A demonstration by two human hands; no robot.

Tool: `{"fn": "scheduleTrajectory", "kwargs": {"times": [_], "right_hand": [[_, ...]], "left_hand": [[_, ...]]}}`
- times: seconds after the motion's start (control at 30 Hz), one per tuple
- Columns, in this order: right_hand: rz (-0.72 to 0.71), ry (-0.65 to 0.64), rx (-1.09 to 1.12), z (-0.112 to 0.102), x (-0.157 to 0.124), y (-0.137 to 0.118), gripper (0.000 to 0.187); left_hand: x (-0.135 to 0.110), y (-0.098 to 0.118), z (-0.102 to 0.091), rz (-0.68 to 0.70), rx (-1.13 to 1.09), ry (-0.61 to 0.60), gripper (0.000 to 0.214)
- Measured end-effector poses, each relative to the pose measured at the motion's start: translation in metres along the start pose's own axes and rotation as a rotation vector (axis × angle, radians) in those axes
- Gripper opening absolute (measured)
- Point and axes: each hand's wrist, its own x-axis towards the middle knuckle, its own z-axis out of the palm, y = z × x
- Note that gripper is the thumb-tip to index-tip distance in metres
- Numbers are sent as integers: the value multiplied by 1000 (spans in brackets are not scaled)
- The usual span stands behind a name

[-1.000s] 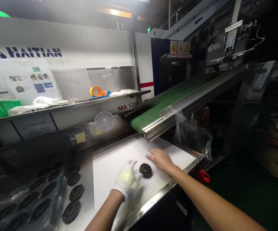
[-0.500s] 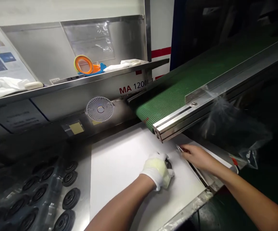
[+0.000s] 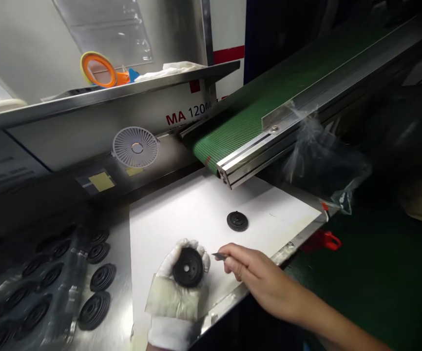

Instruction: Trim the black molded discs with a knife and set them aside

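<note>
My left hand (image 3: 176, 292), in a white glove, is closed around a round black plastic part (image 3: 188, 267) with a centre hole, held up facing me over the white sheet (image 3: 182, 214). My bare right hand (image 3: 255, 273) is closed in a pinch on a small thin blade (image 3: 219, 255), whose tip points at the held part from the right. A second black round part (image 3: 237, 221) lies loose on the white sheet, just below the end of the green conveyor belt (image 3: 243, 131).
Several finished black round parts (image 3: 94, 278) sit in rows on the steel table at the left. A steel shelf (image 3: 123, 90) above carries an orange tape roll (image 3: 97, 69) and white cloths. A clear plastic bag (image 3: 320, 161) hangs under the conveyor. A red clip (image 3: 322, 240) sits at the table's right corner.
My left hand has lifted the black part off the sheet and drawn it toward me. My right hand has come in beside it with the blade. A second part now lies below the conveyor.
</note>
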Motion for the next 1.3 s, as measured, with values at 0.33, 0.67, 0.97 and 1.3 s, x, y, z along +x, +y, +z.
{"fn": "scheduleTrajectory", "kwargs": {"times": [0.33, 0.67, 0.97, 1.3], "right_hand": [[-114, -41, -539, 95, -6, -24, 29], [-73, -3, -691, 110, -8, -24, 29], [-66, -11, -618, 120, -10, -19, 28], [-47, 4, -626, 112, -4, -13, 29]], "left_hand": [[-31, 9, -62, 147, -230, -59, 9], [-33, 9, -53, 235, -272, -19, 8], [-15, 7, -51, 400, -224, 89, 11], [-21, 16, -52, 285, -172, 41, 17]]}}
